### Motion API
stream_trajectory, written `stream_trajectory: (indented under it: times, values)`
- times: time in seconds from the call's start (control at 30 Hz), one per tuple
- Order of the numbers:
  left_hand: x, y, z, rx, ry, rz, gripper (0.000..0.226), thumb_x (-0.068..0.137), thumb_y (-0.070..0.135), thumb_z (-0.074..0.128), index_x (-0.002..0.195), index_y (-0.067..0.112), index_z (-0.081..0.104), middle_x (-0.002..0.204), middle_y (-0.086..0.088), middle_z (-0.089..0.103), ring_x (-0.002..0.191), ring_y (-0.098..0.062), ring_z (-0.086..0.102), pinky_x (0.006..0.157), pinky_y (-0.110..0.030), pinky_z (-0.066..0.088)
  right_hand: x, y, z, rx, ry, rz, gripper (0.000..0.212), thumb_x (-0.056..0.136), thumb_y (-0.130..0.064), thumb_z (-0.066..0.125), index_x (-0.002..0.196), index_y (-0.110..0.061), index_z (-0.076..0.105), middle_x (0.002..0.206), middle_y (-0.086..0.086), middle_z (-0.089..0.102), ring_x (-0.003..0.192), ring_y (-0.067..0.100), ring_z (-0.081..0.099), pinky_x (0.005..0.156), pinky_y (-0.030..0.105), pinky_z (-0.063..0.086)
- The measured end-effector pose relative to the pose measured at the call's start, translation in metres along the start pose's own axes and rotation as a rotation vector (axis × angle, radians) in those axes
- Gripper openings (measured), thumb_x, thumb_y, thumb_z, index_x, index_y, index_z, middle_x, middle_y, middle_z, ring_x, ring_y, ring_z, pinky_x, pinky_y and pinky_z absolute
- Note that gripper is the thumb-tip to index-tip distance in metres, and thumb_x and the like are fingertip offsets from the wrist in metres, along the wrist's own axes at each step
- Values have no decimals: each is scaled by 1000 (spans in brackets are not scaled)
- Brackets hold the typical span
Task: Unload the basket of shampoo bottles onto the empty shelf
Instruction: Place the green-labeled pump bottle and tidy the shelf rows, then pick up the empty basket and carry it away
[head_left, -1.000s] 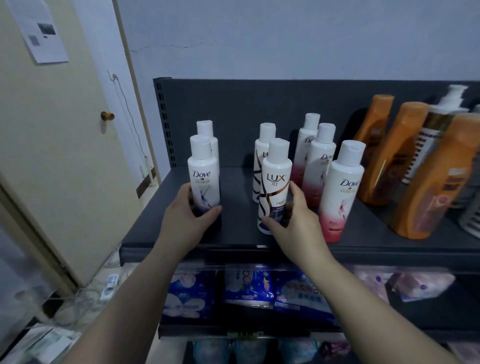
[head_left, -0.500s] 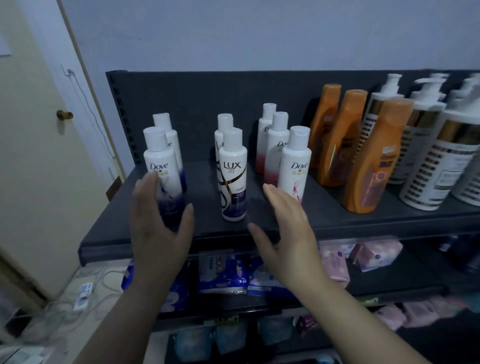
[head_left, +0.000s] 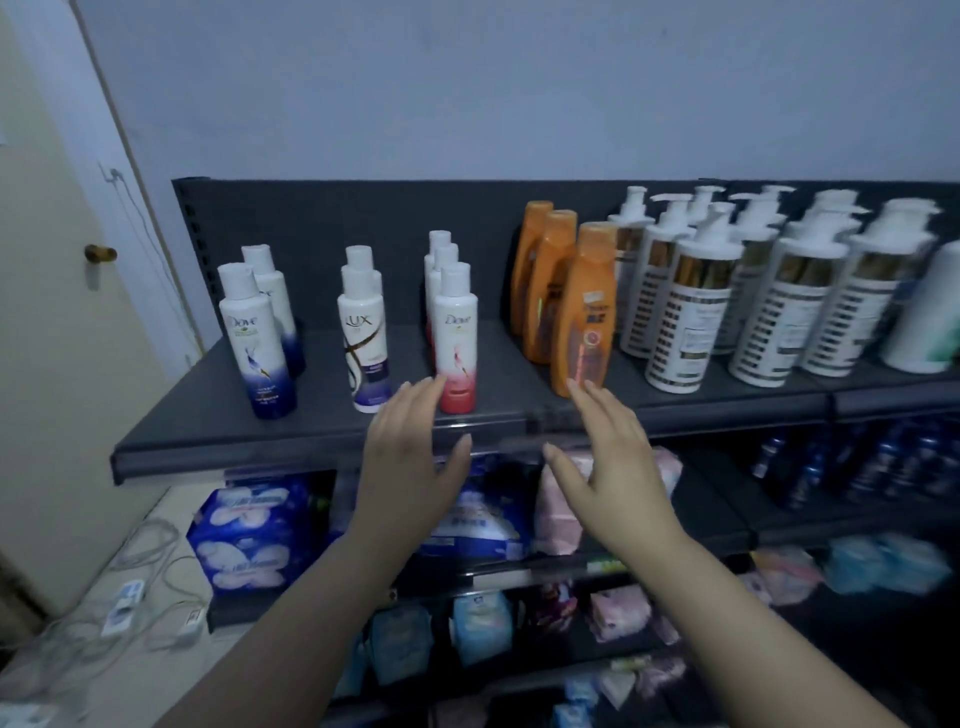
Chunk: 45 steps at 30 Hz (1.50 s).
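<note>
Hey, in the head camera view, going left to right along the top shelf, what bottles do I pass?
Blue Dove bottles → Lux bottles → pink Dove bottles → orange bottles → striped pump bottles → white bottle at the right edge.

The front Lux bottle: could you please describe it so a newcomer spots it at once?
On the top dark shelf, find the small white bottles at the left. The Lux bottle fronts the middle row, between two Dove bottles. Unlike them, it bears brown swirls and a purple base.

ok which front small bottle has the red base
The rightmost one, the Dove bottle by the left hand; the other Dove and the Lux have blue or purple bases.
</note>
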<state>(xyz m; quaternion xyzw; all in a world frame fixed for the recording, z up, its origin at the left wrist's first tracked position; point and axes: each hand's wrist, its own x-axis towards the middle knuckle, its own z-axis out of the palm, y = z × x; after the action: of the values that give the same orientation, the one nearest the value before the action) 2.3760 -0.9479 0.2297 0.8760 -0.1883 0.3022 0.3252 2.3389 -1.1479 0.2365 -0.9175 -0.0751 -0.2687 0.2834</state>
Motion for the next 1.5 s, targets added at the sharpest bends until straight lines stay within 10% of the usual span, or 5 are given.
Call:
stream_trajectory:
  times: [1.5]
  values:
    - [-19, 441, 401, -476, -697, 659, 64, 89, 29, 61, 147, 15, 35, 145, -7, 45, 134, -25, 41, 111, -41, 33, -215, 338, -320, -641, 279, 850, 66, 93, -34, 56, 150, -18, 27, 155, 9, 29, 145, 26, 19, 118, 36, 6]
